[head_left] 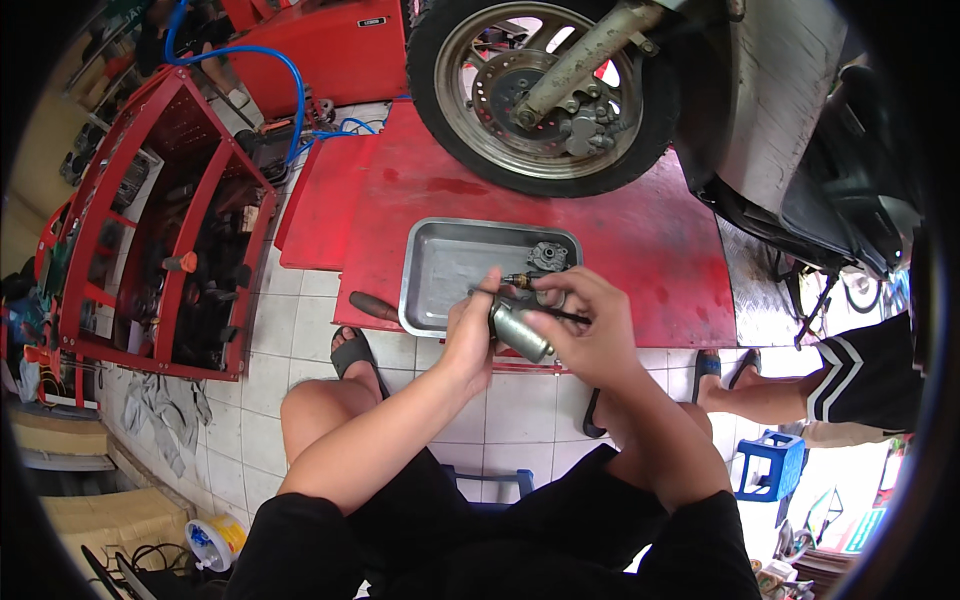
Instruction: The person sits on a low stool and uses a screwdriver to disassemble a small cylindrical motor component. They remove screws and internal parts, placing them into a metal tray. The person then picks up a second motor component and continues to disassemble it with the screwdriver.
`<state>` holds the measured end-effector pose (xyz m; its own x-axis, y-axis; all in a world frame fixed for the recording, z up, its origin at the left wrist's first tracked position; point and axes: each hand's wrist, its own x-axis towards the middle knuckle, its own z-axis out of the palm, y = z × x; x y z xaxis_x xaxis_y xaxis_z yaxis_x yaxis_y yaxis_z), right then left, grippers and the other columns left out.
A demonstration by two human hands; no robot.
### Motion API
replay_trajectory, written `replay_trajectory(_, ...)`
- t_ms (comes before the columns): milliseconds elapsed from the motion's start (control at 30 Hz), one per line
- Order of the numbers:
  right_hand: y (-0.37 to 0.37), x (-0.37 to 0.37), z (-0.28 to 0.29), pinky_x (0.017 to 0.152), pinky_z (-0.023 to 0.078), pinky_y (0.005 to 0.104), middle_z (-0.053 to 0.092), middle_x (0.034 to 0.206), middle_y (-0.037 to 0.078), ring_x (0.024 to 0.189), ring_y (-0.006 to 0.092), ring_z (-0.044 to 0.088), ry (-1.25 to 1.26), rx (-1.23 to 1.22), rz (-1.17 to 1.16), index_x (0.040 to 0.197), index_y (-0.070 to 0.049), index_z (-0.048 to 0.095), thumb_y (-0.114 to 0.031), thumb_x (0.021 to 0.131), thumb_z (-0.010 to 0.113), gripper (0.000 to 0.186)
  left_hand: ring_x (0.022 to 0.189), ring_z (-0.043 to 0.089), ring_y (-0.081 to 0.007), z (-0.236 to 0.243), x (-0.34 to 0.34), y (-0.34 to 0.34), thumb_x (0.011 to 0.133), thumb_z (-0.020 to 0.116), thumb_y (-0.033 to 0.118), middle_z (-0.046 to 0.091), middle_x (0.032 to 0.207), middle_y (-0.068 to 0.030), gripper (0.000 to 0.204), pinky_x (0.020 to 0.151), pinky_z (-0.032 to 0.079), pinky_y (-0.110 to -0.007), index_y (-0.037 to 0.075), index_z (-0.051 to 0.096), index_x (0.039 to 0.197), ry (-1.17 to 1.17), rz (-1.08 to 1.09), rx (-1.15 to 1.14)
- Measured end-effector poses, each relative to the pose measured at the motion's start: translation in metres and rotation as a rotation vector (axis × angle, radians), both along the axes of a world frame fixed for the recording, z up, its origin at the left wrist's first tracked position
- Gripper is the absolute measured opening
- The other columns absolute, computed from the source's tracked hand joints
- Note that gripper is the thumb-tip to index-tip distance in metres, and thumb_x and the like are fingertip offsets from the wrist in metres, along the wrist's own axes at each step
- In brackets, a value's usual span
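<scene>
My left hand (470, 338) is closed around a silver metal cylinder (520, 334), which looks like a small motor body and tilts over the tray's front edge. My right hand (598, 318) closes on a thin dark rod (570, 315) lying across the cylinder; its fingers also touch the metal. Beside the right fingertips shows a small dark piece with a brass-coloured band (518, 281); whether it is joined to the cylinder, I cannot tell. Below both hands sits a shallow metal tray (412, 275). A grey cast metal part (547, 256) lies in its far right corner.
The tray rests on a red lift platform (650, 270), with a dark-handled tool (374, 305) left of it. A motorcycle front wheel (545, 95) stands beyond. At left is a red tool cart (180, 235); at right, another person's leg (765, 393) and a blue stool (770, 465).
</scene>
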<state>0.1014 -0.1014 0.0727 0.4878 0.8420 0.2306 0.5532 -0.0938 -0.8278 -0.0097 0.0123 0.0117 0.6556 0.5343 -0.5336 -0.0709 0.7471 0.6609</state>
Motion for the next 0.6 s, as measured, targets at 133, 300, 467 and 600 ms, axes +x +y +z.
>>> replay_trajectory(133,-0.008,0.014,-0.002,0.059,0.048,0.0278,0.062,0.087,0.009,0.063,0.0175,0.059,-0.171,0.096,-0.07,0.093,0.0,0.066,0.001,0.078,0.074,0.017,0.083,0.063,-0.0125,0.023,-0.003,0.017,0.095,0.058,0.054,0.065,0.095,-0.0048,0.049,0.068,0.052,-0.03,0.006,0.062,0.106,0.039,0.113,0.038)
replay_trajectory(300,-0.015,0.01,-0.001,0.062,0.052,0.0341,0.06,0.09,0.01,0.069,0.0249,0.065,-0.302,0.052,-0.063,0.096,0.001,0.067,0.002,0.081,0.072,0.016,0.086,0.059,-0.0148,0.02,-0.006,0.036,0.092,0.06,0.058,0.061,0.095,-0.0027,0.055,0.076,0.048,-0.034,0.005,0.061,0.108,0.05,0.174,0.107)
replay_trajectory(467,-0.017,0.011,-0.004,0.06,0.05,0.0315,0.06,0.088,0.01,0.07,0.0233,0.063,-0.326,0.022,-0.07,0.096,0.001,0.069,0.003,0.079,0.073,0.017,0.082,0.059,-0.0133,0.019,-0.006,0.037,0.093,0.061,0.056,0.061,0.093,-0.0035,0.054,0.07,0.049,-0.031,0.004,0.06,0.106,0.086,0.182,0.162)
replay_trajectory(600,-0.018,0.012,-0.007,0.059,0.049,0.0286,0.06,0.087,0.009,0.069,0.0211,0.062,-0.355,0.006,-0.069,0.096,0.001,0.069,0.004,0.079,0.073,0.017,0.079,0.06,-0.0123,0.013,-0.003,0.033,0.093,0.061,0.054,0.062,0.091,-0.0043,0.052,0.066,0.049,-0.029,0.003,0.06,0.105,0.075,0.186,0.265)
